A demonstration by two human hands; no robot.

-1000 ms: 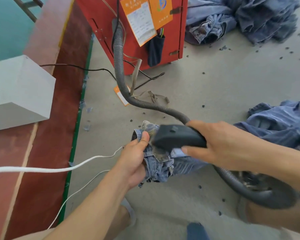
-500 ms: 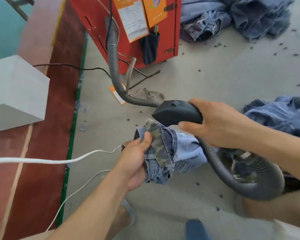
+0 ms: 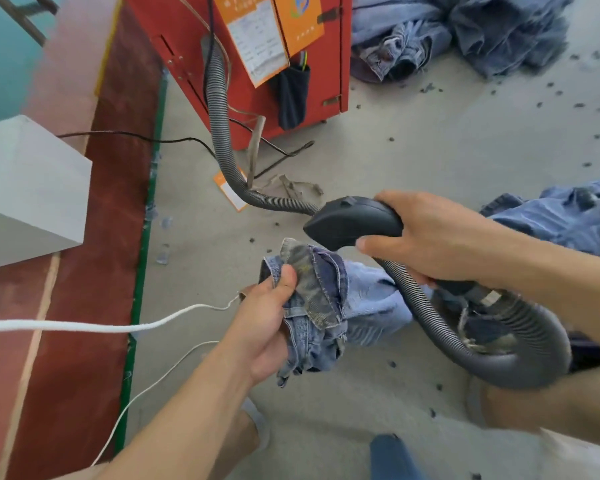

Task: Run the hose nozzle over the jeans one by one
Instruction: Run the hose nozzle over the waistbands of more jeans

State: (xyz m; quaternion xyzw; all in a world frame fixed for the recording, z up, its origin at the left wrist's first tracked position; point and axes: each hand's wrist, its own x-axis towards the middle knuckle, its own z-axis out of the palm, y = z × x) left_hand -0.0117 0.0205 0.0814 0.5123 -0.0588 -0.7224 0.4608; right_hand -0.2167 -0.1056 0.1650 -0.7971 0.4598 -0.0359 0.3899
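a: why is the left hand (image 3: 267,327) bunching that jeans cuff (image 3: 312,292) up off the floor?

b: thumb and curled fingers pinch the hem, turning it up toward the hose nozzle (image 3: 352,223).

a: and the right hand (image 3: 426,237)?

b: wrapped around the nozzle's black head, holding it just above the cuff, apart from the cloth. the ribbed hose (image 3: 219,109) loops back to the red machine (image 3: 243,46).

a: the rest?

b: another denim heap (image 3: 568,220) lies at the right, probably waiting its turn.

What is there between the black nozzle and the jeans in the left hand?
Nothing: head view shows bare floor in the gap between nozzle and jeans.
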